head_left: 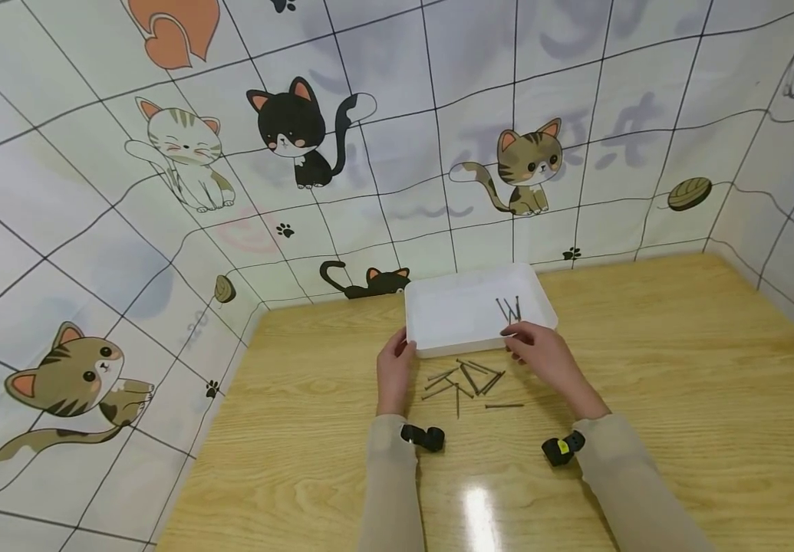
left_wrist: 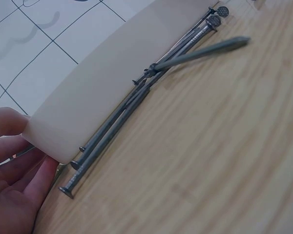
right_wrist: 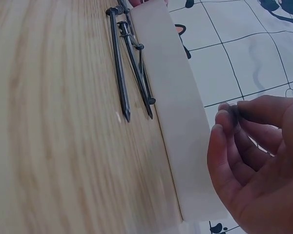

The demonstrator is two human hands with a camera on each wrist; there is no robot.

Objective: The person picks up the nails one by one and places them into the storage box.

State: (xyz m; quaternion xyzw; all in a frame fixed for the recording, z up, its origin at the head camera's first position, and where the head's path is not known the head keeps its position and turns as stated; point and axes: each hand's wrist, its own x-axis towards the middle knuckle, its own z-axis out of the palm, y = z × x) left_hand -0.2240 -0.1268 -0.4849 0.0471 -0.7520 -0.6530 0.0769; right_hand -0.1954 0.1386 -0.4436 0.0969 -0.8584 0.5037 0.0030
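A shallow white tray (head_left: pixel 466 303) stands at the back of the table against the wall. My left hand (head_left: pixel 395 372) grips its front left corner, fingers on the outer wall in the left wrist view. Over the front rim at the right, my right hand (head_left: pixel 545 356) has thumb and fingertips pinched together. A dark bit, apparently a nail end (right_wrist: pixel 233 111), shows between those fingertips; the rest is hidden. Several nails (head_left: pixel 518 308) lie in the tray's right part, just beyond these fingers. Between the hands, a loose heap of nails (head_left: pixel 469 377) lies before the tray.
One nail (head_left: pixel 504 405) lies apart, nearer to me than the heap. The wooden table (head_left: pixel 300 460) meets walls hung with a cat-print sheet (head_left: pixel 410 153) at the back and both sides. Both wrists carry small black cameras (head_left: pixel 431 438).
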